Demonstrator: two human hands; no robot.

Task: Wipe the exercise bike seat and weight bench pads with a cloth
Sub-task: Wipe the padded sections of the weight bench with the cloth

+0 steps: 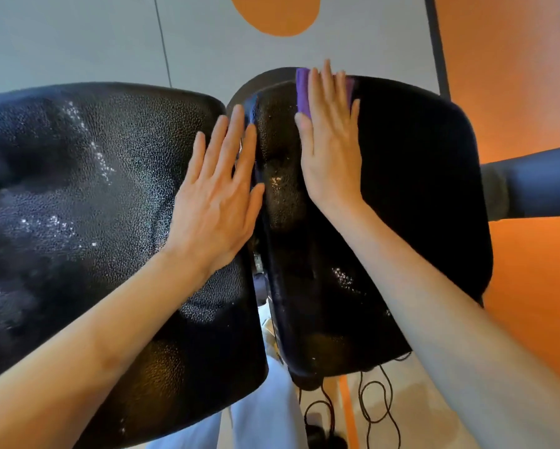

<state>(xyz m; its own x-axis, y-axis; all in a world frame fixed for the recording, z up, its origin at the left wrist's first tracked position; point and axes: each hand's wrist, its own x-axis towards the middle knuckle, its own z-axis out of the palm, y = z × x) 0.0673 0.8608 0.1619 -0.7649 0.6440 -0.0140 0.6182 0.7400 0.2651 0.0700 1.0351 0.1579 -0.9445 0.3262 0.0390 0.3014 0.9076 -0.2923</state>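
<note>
Two black textured pads fill the view: a wide left pad (77, 196) and a right pad (411, 196), with a narrow gap between them. My left hand (217, 196) lies flat, fingers together, on the right edge of the left pad and holds nothing. My right hand (332, 147) presses flat on a folded purple cloth (302, 90) against the upper part of the right pad. Only the cloth's left strip and a sliver by my little finger show; the hand covers the other parts.
A black padded roller (531, 189) sticks out at the right. Black cables (375, 403) lie on the grey floor below the right pad. The floor has orange areas (512, 76) at right and an orange circle (275, 14) at top. My light trousers (259, 413) show below the gap.
</note>
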